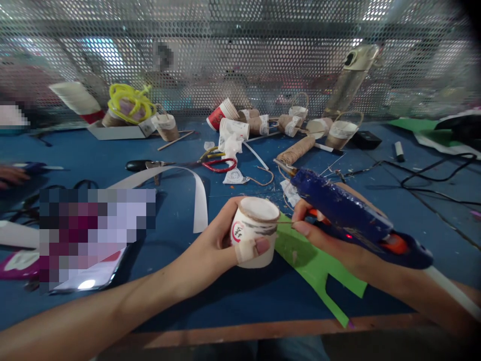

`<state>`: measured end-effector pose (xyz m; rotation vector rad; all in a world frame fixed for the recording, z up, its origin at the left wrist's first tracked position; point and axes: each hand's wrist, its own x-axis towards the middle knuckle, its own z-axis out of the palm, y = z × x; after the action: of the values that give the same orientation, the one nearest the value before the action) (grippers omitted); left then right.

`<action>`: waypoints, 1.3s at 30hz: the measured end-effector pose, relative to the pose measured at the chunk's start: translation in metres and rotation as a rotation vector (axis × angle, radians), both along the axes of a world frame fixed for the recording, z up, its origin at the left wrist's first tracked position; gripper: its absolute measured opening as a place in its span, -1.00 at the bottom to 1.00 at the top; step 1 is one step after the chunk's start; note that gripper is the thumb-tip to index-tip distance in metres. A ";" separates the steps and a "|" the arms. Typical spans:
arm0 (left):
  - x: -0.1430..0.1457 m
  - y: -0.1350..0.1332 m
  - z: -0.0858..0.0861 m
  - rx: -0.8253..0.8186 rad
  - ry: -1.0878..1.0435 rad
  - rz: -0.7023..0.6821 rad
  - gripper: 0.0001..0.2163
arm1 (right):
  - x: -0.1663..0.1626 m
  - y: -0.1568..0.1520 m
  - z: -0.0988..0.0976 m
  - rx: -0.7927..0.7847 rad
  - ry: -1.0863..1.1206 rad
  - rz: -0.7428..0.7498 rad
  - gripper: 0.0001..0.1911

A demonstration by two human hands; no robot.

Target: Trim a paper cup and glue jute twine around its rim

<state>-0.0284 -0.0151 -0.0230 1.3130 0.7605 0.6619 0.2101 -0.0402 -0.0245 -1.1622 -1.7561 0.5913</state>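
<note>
A white paper cup (pixel 255 245) with red and black print is gripped by my left hand (pixel 225 235), whose thumb wears a bandage. Brown twine runs round the cup just under its rim. My right hand (pixel 323 230) is closed around a blue hot glue gun (pixel 341 205) with a small red light lit on its side. Its thumb and fingertips also pinch the thin loose end of the twine (pixel 286 222), which stretches from the cup. The gun's nozzle points left, above and beyond the cup. Green paper (pixel 304 255) lies beneath on the blue table.
Red-handled scissors (pixel 220 164) and a roll of twine (pixel 296 149) lie behind the cup. Several twine-wrapped little cups (pixel 341 131) stand or lie toward the perforated metal screen (pixel 240 55). A phone (pixel 93 240) is at left, and another person's hand (pixel 13 175) shows at the far left. Black cables (pixel 424 175) cross the right.
</note>
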 end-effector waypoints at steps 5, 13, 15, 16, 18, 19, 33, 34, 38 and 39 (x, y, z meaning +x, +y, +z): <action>-0.001 0.000 0.000 -0.033 -0.010 -0.031 -0.59 | -0.006 -0.005 -0.001 -0.002 0.091 -0.039 -0.81; -0.001 0.002 -0.003 -0.101 -0.046 -0.081 -0.57 | -0.005 -0.004 -0.001 -0.013 0.053 -0.023 -0.81; -0.001 0.001 -0.003 -0.126 -0.065 -0.095 -0.56 | -0.005 -0.003 -0.002 -0.011 0.061 -0.017 -0.81; -0.001 0.001 -0.003 -0.134 -0.072 -0.102 -0.57 | -0.006 -0.003 -0.002 -0.007 0.065 -0.016 -0.80; -0.002 0.001 -0.003 -0.145 -0.086 -0.115 -0.57 | -0.006 -0.003 -0.003 0.008 0.077 -0.014 -0.79; -0.002 0.001 -0.003 -0.148 -0.092 -0.123 -0.57 | -0.006 -0.003 -0.003 0.012 0.080 -0.012 -0.79; -0.002 0.003 -0.004 -0.126 -0.090 -0.162 -0.58 | -0.007 -0.003 -0.002 -0.034 0.105 -0.011 -0.80; -0.002 0.003 -0.003 -0.124 -0.085 -0.162 -0.57 | -0.008 -0.003 -0.001 -0.038 0.109 -0.013 -0.80; -0.001 0.004 -0.002 -0.108 -0.065 -0.177 -0.55 | -0.008 -0.005 0.002 -0.067 0.140 -0.018 -0.78; -0.001 0.004 -0.001 -0.106 -0.061 -0.183 -0.55 | -0.008 -0.005 0.002 -0.074 0.139 -0.014 -0.79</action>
<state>-0.0297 -0.0113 -0.0241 1.2424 0.6096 0.5060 0.2019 -0.0448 -0.0230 -1.1552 -1.6184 0.7169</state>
